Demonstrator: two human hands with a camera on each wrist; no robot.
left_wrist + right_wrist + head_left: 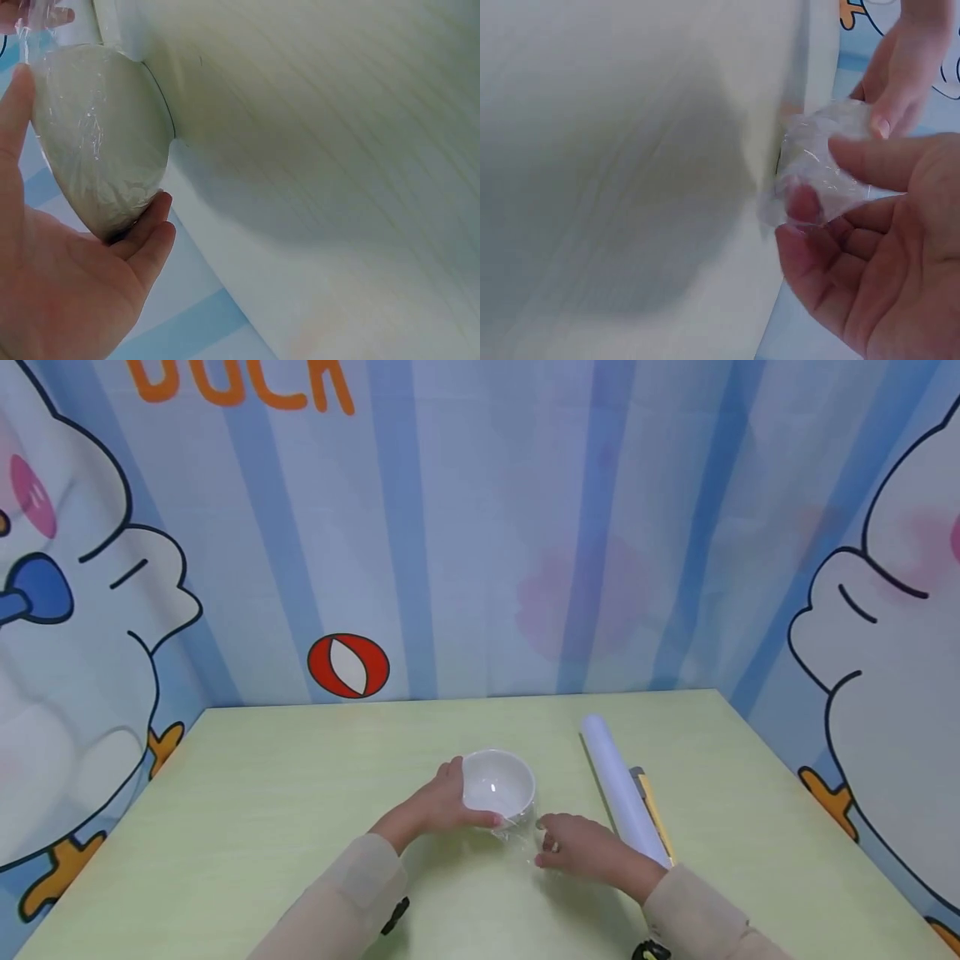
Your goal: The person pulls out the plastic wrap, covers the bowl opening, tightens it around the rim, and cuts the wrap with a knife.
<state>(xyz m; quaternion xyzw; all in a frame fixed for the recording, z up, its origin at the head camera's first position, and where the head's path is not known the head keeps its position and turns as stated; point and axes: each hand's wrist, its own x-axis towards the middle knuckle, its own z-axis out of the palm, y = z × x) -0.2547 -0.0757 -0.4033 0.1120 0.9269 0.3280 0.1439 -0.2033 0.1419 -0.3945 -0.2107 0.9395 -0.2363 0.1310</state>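
A white bowl (498, 783) is tilted above the table, with crinkled clear plastic film (517, 831) over its outside. My left hand (442, 802) grips the bowl from the left, thumb on the near side. In the left wrist view, the film-covered underside of the bowl (101, 142) rests between that hand's thumb and fingers. At the bowl's near right side, my right hand (585, 847) has curled fingers. Loose film (817, 169) lies between its thumb and fingertips in the right wrist view; how firmly they hold it is unclear.
A long pale roll (622, 789) lies on the table (262, 777) to the right of the bowl. Beside it is a yellow utility knife (654, 814), partly hidden by the roll and the right arm. A striped cartoon curtain (480, 527) stands behind the table.
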